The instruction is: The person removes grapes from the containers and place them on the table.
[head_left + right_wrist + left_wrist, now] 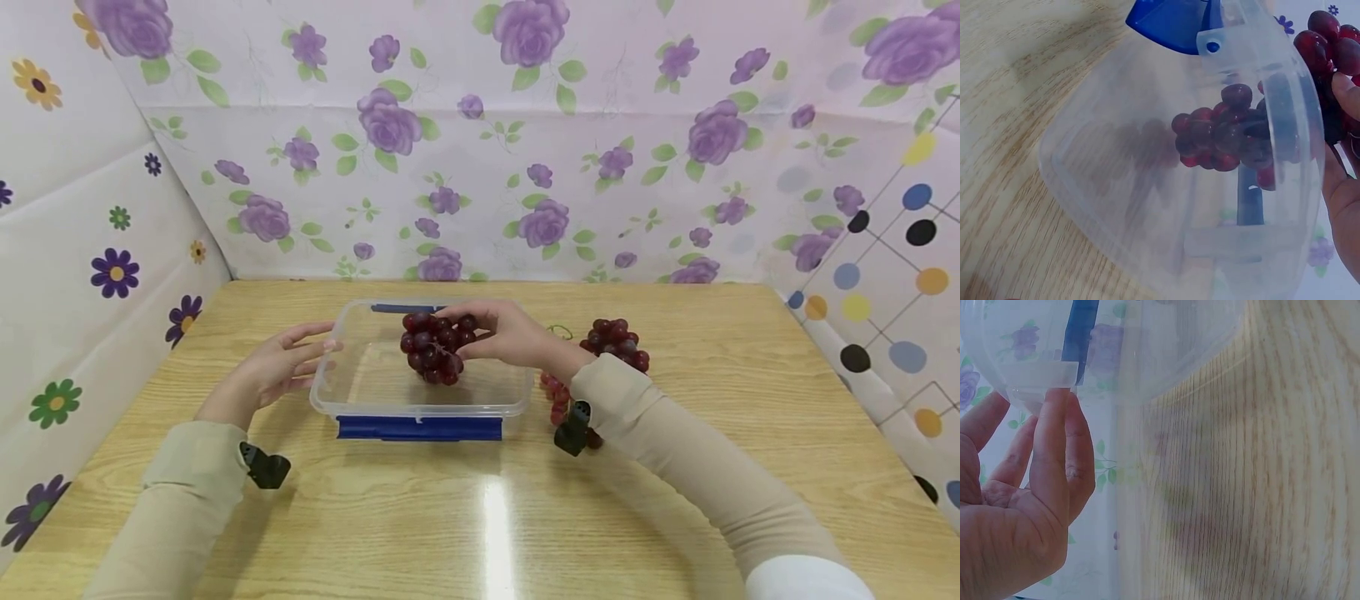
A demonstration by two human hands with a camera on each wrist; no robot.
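A clear plastic container (367,409) with blue side latches stands on the wooden table, its top uncovered. With thumb and fingers, my right hand (510,337) pinches a bunch of dark red grapes (431,350) over the container. In the right wrist view, the lower grapes (1219,134) show through the clear wall, below the rim, while upper ones stay above it at the fingers. At the container's left end is my left hand (281,367), fingers loosely extended and fingertips (1057,400) at the rim.
Right of the container, partly behind my right forearm, lies another dark red grape bunch (615,342). Smaller, lighter red grapes (557,396) and a green stem (560,331) are beside it. A flowered cloth wall (480,192) borders the table's back edge.
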